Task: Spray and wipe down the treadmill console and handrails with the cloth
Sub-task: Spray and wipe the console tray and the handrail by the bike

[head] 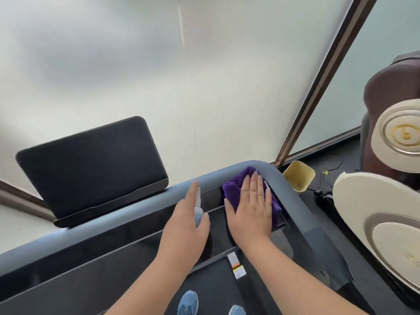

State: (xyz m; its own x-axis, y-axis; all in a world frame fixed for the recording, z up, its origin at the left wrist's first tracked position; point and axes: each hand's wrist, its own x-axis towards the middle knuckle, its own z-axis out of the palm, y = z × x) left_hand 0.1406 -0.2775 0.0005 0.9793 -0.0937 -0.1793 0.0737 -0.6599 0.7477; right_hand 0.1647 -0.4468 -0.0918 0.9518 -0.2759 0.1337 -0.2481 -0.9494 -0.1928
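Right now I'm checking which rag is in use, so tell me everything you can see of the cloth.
The cloth is deep purple and plush, like microfibre, bunched into folds. It lies on the dark console, tucked into the inside corner of the grey handrail, touching it. The right hand presses flat on it, fingers straight, covering most of it; purple shows beyond the fingertips and along both sides.

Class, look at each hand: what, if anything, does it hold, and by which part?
The left hand holds a spray bottle by its body, forefinger along the top. The right hand holds nothing; it presses flat on the purple cloth.
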